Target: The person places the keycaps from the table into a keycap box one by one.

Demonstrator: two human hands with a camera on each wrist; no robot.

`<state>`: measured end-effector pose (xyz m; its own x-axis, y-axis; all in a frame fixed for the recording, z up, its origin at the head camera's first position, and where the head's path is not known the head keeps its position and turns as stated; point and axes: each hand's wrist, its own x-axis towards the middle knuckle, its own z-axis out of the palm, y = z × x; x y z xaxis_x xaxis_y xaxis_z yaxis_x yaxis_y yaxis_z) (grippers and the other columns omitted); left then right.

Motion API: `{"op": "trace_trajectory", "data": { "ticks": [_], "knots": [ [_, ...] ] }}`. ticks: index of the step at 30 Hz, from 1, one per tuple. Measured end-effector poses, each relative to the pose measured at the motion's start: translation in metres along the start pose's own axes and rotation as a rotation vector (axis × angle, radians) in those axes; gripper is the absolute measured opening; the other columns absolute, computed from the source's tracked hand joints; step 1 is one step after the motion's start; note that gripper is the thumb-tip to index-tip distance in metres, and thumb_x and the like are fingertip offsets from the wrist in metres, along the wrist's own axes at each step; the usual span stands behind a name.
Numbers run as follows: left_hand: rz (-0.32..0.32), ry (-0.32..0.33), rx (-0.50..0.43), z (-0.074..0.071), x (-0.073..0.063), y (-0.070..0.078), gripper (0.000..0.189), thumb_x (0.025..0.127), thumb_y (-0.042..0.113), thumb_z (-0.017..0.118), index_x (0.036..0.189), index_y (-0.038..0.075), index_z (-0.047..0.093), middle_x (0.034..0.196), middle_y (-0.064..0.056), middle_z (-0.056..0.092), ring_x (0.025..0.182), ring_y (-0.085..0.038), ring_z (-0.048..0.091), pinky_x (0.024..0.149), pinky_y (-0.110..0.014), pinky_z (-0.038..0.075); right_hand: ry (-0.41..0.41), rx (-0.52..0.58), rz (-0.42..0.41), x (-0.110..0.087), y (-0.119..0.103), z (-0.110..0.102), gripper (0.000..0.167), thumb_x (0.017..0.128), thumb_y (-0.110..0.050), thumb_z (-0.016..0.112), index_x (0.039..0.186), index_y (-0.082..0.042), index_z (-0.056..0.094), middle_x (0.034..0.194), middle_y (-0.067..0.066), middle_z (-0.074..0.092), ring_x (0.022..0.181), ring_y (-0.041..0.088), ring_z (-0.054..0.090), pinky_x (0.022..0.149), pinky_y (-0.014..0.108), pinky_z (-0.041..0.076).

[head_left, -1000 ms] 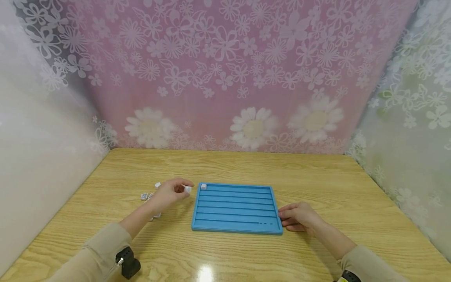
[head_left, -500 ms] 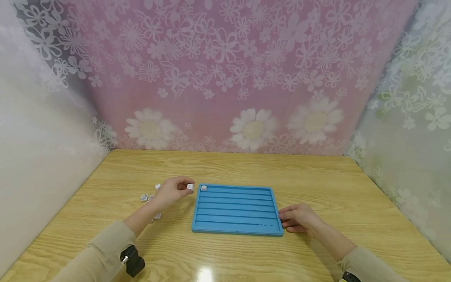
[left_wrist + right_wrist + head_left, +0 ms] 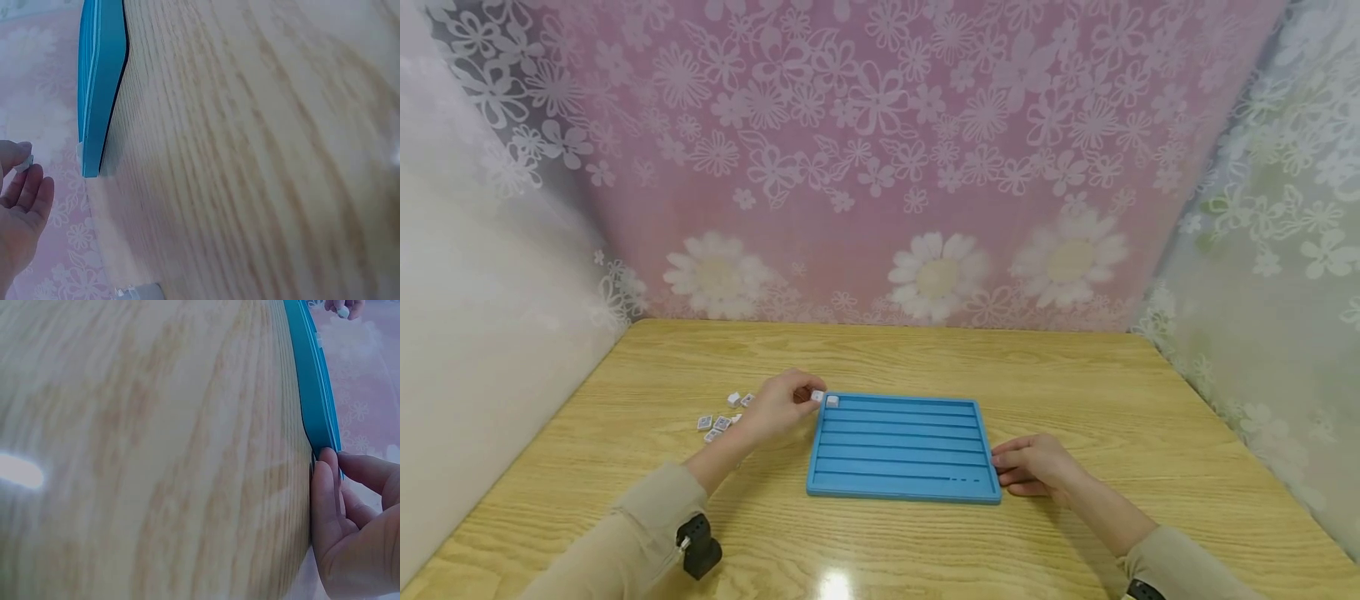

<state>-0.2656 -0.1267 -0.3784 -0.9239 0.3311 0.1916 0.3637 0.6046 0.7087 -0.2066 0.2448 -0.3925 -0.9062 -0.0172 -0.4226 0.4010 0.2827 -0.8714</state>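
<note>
My left hand [image 3: 784, 407] pinches a small white keycap [image 3: 817, 397] between thumb and fingertips, right at the upper left corner of a shallow blue tray [image 3: 895, 497]. In the left wrist view the keycap [image 3: 25, 164] shows partly between the fingers. Ridges divide the tray into long rows, and another white keycap [image 3: 832, 402] sits in its upper left corner. At the tray's right edge, my right hand [image 3: 1037, 467] holds the rim low down. The right wrist view shows its fingertips [image 3: 328, 456] against the tray's corner.
Several loose white keycaps [image 3: 722, 423] lie left of the tray, partly hidden by the left hand and forearm. They rest on a wood-grain table [image 3: 917, 550]. A flowered pink curtain [image 3: 880, 167] hangs behind, with pale sheets at both sides.
My left hand has moved right with the keycap, from beside the tray to its upper left corner. The right hand stays at the tray's right edge.
</note>
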Motion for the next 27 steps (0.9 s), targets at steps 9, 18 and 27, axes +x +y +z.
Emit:
{"op": "trace_trajectory", "data": {
  "ticks": [9,18,27],
  "knots": [
    [-0.024,0.005,-0.020,0.004,0.004,0.002,0.021,0.087,0.007,0.064,0.108,0.005,0.066,0.098,-0.003,0.060,0.085,-0.017,0.056,0.070,-0.032,0.048,-0.001,-0.008,-0.006,-0.001,-0.001,0.000,0.031,0.085,-0.006,0.064,0.112,0.010,0.059,0.072,0.006,0.066,0.060,0.013,0.063,0.056,0.027,0.053],
    [-0.116,-0.002,-0.139,0.009,0.008,0.003,0.024,0.087,0.009,0.065,0.111,0.006,0.065,0.102,-0.004,0.058,0.091,-0.020,0.056,0.071,-0.032,0.049,0.012,-0.018,-0.011,-0.002,-0.001,0.001,0.031,0.086,-0.006,0.064,0.112,0.010,0.059,0.073,0.006,0.066,0.060,0.013,0.062,0.057,0.028,0.053],
    [-0.077,-0.023,0.015,0.014,0.017,0.005,0.019,0.087,0.011,0.065,0.105,0.006,0.065,0.089,0.000,0.061,0.081,-0.014,0.057,0.066,-0.028,0.048,-0.002,-0.005,-0.017,-0.003,0.000,0.001,0.030,0.086,-0.005,0.063,0.111,0.010,0.059,0.073,0.007,0.066,0.060,0.013,0.062,0.056,0.027,0.053]
  ]
}}
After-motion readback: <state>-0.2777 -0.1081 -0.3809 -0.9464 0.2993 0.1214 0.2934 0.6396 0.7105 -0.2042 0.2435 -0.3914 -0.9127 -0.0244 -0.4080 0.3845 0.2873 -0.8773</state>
